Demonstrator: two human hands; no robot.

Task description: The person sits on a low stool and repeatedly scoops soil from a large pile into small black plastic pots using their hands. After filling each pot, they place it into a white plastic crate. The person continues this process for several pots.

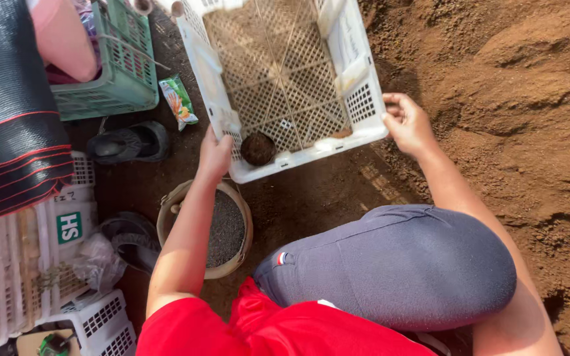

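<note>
The white crate [285, 79] is being held by its near edge right now, one hand at each corner. The left hand [214, 158] is closed over the near-left corner of the rim, fingers curled out of sight behind it. The right hand [407, 122] is hooked on the near-right corner, fingers bent around the outside wall. So it reads as the gripping or positioning stage: the crate is grasped but sits flat on the ground, not lifted.

Just right of the left hand, inside the crate against the near wall, a single dark clump [258, 148] of soil or a filled pot is sitting; which one can't be told. Otherwise the lattice floor of the crate is bare.

Any drag or lift from here would probably need an even pull from both corners, or the crate could skew and the clump might roll.

Below the left forearm a tan bucket [235, 227] of dark grit is parked. Further left are black slippers [130, 142], a green crate [123, 66], a small packet [179, 99] and stacked white crates [31, 264]. No worktop here, everything sits on packed dirt floor [311, 198], with a loose soil heap [522, 99] piled beyond the right hand.
</note>
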